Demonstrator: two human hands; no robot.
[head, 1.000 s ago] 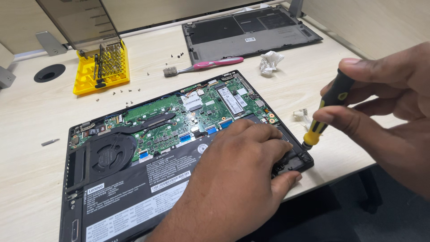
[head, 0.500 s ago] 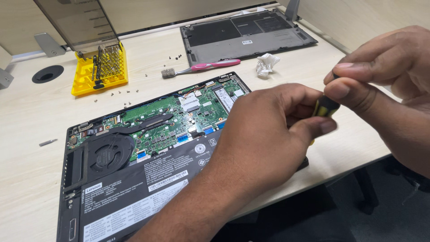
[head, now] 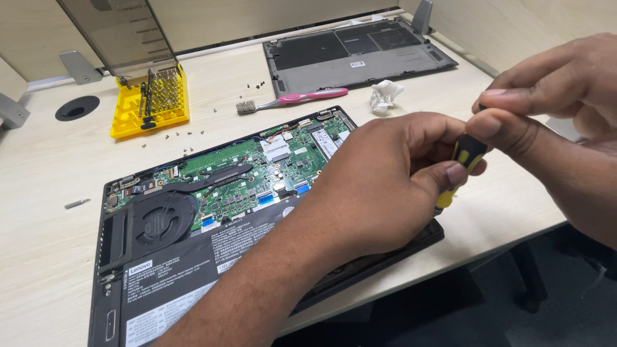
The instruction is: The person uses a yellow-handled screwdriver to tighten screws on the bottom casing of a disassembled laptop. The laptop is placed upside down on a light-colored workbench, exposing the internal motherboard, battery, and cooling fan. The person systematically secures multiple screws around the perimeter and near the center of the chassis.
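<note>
Yellow-and-black plastic marks the handle of the screwdriver (head: 464, 162), held upright over the 3 o'clock corner of the opened laptop (head: 212, 212). The left hand (head: 385, 183) lies across that corner, its thumb and fingers closed as a grip round the lower handle. The right hand (head: 553, 96), at about 2 o'clock from the left one, pinches the handle's top between thumb and fingertips, a tight closed grip. The screwdriver tip is hidden behind the left hand. The laptop lies bottom-up on the pale wooden counter (head: 38, 257), with its green circuit board, black fan (head: 156, 220) and battery exposed. At 12 o'clock from it lies a pink toothbrush (head: 295, 99), beyond that the removed grey bottom cover (head: 353, 54). A yellow bit case (head: 151, 99) stands at 11 o'clock, loose screws scattered near it, and a crumpled tissue (head: 384, 95) lies at 1 o'clock.
</note>
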